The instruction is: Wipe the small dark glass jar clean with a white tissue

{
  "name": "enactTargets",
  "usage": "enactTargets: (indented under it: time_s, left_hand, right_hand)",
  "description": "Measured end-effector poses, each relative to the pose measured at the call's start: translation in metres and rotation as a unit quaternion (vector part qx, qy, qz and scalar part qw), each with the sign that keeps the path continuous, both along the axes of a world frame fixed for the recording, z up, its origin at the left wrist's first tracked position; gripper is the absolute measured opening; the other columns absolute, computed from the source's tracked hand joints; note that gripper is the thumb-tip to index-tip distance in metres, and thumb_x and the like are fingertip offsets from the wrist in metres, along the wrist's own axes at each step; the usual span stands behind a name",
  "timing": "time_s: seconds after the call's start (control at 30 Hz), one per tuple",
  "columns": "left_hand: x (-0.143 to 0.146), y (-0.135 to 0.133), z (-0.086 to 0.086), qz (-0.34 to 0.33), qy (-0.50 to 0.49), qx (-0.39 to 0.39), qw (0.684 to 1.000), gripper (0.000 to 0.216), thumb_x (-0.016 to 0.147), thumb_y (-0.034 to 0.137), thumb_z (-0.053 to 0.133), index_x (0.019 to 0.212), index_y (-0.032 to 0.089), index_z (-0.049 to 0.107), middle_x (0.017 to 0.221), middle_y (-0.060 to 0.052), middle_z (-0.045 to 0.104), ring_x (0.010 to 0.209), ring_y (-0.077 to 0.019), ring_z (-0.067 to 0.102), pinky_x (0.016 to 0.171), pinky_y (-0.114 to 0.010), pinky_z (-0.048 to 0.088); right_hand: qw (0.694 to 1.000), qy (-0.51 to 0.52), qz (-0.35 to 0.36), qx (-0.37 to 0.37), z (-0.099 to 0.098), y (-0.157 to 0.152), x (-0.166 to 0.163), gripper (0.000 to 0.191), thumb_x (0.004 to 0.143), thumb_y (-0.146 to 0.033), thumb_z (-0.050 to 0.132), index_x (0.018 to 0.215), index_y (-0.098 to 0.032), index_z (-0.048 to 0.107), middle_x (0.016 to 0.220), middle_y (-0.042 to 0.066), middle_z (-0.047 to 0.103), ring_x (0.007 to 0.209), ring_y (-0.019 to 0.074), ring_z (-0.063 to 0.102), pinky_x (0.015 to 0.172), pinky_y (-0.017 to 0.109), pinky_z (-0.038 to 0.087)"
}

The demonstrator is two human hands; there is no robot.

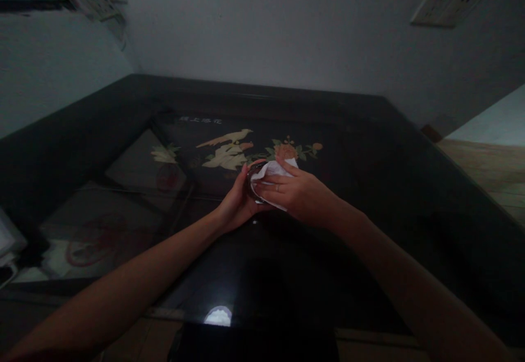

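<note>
Dark object (250, 185) — mostly hidden behind white cloth (271, 169) | white item (9, 235) — cut off, left edge

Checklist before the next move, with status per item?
1. Left hand steadying the dark round object: ok, fingers along its side.
2. White cloth under right hand: ok, fingers over it against the object.
3. Right hand free of jewelry: not ok, ring on a finger.
4. Object's surface inspectable: not ok, mostly covered.
5. Object clear of the dark tabletop: cannot tell, its underside is hidden.
</note>
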State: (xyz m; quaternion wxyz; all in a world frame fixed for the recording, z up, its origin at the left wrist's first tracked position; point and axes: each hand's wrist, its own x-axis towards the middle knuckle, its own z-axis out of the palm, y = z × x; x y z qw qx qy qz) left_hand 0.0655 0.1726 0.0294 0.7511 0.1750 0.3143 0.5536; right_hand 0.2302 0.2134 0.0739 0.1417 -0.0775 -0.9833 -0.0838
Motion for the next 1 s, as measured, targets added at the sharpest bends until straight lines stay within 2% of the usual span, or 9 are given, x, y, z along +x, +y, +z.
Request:
enactTargets:
  time_s: [0.17, 0.37, 0.53, 0.67, 0.73, 0.83, 0.93, 1.0]
  left_hand:
    - [0.003, -0.002, 0.007, 0.041, 0.007, 0.021, 0.999, 0.038, 0.098, 0.042, 0.037, 0.129, 0.031, 0.056, 0.120, -0.004, 0.066, 0.097, -0.0191, 0.066, 0.084, -0.034, 0.054]
    - [0.009, -0.005, 0.006, 0.088, 0.060, 0.068, 0.992, 0.037, 0.097, 0.041, 0.040, 0.130, 0.028, 0.053, 0.119, -0.005, 0.065, 0.107, -0.0194, 0.062, 0.090, -0.031, 0.051]
    - [0.007, -0.005, -0.001, 0.095, 0.086, 0.113, 0.985, 0.044, 0.091, 0.045, 0.052, 0.132, 0.027, 0.050, 0.117, -0.005, 0.065, 0.106, -0.0209, 0.063, 0.094, -0.032, 0.048]
    - [0.005, -0.004, -0.001, 0.103, 0.088, 0.116, 0.984, 0.040, 0.093, 0.044, 0.048, 0.128, 0.025, 0.052, 0.115, -0.006, 0.066, 0.106, -0.0209, 0.063, 0.096, -0.033, 0.046]
    - [0.005, -0.003, 0.000, 0.110, 0.089, 0.097, 0.985, 0.038, 0.094, 0.044, 0.045, 0.126, 0.024, 0.054, 0.114, -0.006, 0.066, 0.107, -0.0207, 0.062, 0.096, -0.032, 0.046]
    - [0.006, -0.003, 0.002, 0.112, 0.088, 0.083, 0.986, 0.037, 0.093, 0.045, 0.047, 0.125, 0.026, 0.054, 0.116, -0.005, 0.065, 0.109, -0.0204, 0.060, 0.096, -0.032, 0.046]
    - [0.007, -0.003, 0.000, 0.115, 0.098, 0.096, 0.984, 0.036, 0.092, 0.044, 0.050, 0.124, 0.028, 0.055, 0.118, -0.004, 0.064, 0.109, -0.0211, 0.060, 0.093, -0.033, 0.048]
    - [0.006, -0.003, -0.003, 0.117, 0.110, 0.126, 0.979, 0.036, 0.092, 0.043, 0.051, 0.124, 0.028, 0.055, 0.117, -0.004, 0.064, 0.108, -0.0206, 0.060, 0.093, -0.033, 0.048]
  right_hand:
    - [0.990, 0.021, -0.134, 0.024, -0.010, -0.020, -0.015, 0.038, 0.095, -0.018, 0.047, 0.130, -0.004, 0.053, 0.129, 0.017, 0.061, 0.121, 0.0283, 0.056, 0.114, 0.054, 0.031]
    - [0.970, 0.037, -0.238, -0.028, -0.012, -0.038, -0.027, 0.044, 0.095, -0.017, 0.048, 0.134, 0.004, 0.047, 0.132, 0.023, 0.057, 0.124, 0.0297, 0.054, 0.115, 0.053, 0.028]
    - [0.959, 0.033, -0.245, -0.138, -0.001, -0.049, -0.030, 0.046, 0.092, -0.020, 0.054, 0.132, 0.002, 0.049, 0.128, 0.022, 0.061, 0.121, 0.0281, 0.057, 0.116, 0.052, 0.025]
    - [0.958, 0.061, -0.212, -0.185, -0.003, -0.048, -0.030, 0.048, 0.092, -0.024, 0.056, 0.134, -0.001, 0.048, 0.132, 0.020, 0.059, 0.124, 0.0247, 0.055, 0.119, 0.050, 0.019]
    - [0.963, 0.066, -0.200, -0.167, -0.010, -0.045, -0.030, 0.053, 0.093, -0.028, 0.055, 0.137, -0.001, 0.044, 0.138, 0.020, 0.053, 0.131, 0.0252, 0.048, 0.119, 0.052, 0.018]
    - [0.968, 0.057, -0.224, -0.098, -0.019, -0.041, -0.031, 0.053, 0.094, -0.025, 0.051, 0.140, 0.001, 0.040, 0.142, 0.020, 0.048, 0.133, 0.0282, 0.045, 0.118, 0.053, 0.021]
    - [0.963, 0.044, -0.262, -0.049, -0.024, -0.043, -0.034, 0.049, 0.095, -0.018, 0.046, 0.138, 0.004, 0.041, 0.140, 0.023, 0.049, 0.130, 0.0307, 0.048, 0.117, 0.052, 0.025]
    - [0.959, 0.039, -0.277, -0.043, -0.024, -0.046, -0.035, 0.046, 0.095, -0.014, 0.044, 0.135, 0.008, 0.043, 0.137, 0.026, 0.051, 0.129, 0.0318, 0.049, 0.116, 0.053, 0.026]
